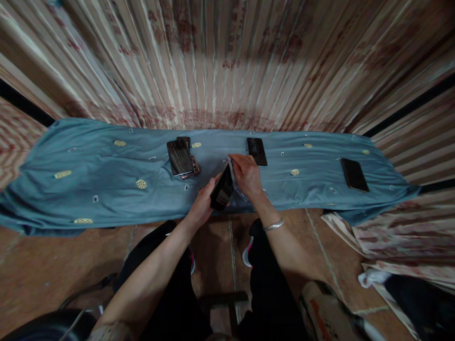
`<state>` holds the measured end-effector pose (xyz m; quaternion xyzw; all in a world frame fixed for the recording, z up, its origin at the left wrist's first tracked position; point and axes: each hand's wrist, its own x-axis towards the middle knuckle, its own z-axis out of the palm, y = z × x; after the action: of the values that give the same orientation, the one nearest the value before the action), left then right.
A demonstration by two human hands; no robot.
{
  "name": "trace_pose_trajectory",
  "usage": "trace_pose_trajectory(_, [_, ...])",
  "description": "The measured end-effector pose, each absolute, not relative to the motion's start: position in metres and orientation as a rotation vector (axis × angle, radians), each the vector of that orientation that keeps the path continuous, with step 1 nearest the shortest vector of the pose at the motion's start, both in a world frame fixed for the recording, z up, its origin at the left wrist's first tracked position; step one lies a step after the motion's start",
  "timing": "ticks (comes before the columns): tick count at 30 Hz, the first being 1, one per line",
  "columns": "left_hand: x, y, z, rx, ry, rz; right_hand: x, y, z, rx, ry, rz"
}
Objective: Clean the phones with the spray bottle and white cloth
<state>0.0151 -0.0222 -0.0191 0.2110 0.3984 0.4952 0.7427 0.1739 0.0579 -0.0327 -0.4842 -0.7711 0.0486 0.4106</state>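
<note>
My left hand (202,203) is closed around the lower side of a dark smartphone (222,190), which is held tilted above the near edge of the table. My right hand (247,175) is pinched at the phone's upper right edge, on a thin grey cloth (232,174) pressed against that side. Part of the cloth is hidden by the fingers. To the left lies a small stack of phones (180,157), with a glossy black one on top. Beyond my right hand another black phone (256,151) lies flat.
A blue patterned cloth (106,166) covers the long narrow table. One more dark phone (354,174) lies near its right end. Pleated curtains (227,85) hang behind. Below are a tiled floor (213,246), my legs, and a dark rounded object (46,327) at lower left.
</note>
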Motion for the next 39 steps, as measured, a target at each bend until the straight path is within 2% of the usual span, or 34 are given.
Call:
trace_pose_trajectory(10, [0.007,-0.021,-0.002,0.342,0.851,1.115,0.183,0.061,-0.042,-1.385,-1.719,0.272])
trace_pose_trajectory(25, [0.016,-0.003,0.001,0.16,0.793,1.27,0.16,0.07,-0.052,-1.184,-0.946,1.158])
trace_pose_trajectory(32, [0.015,0.01,0.001,0.178,0.674,1.404,0.141,0.055,-0.052,-1.184,-0.922,1.253])
trace_pose_trajectory(39, [0.004,0.017,0.002,0.174,0.748,1.464,0.131,0.036,-0.053,-1.214,-1.058,1.303])
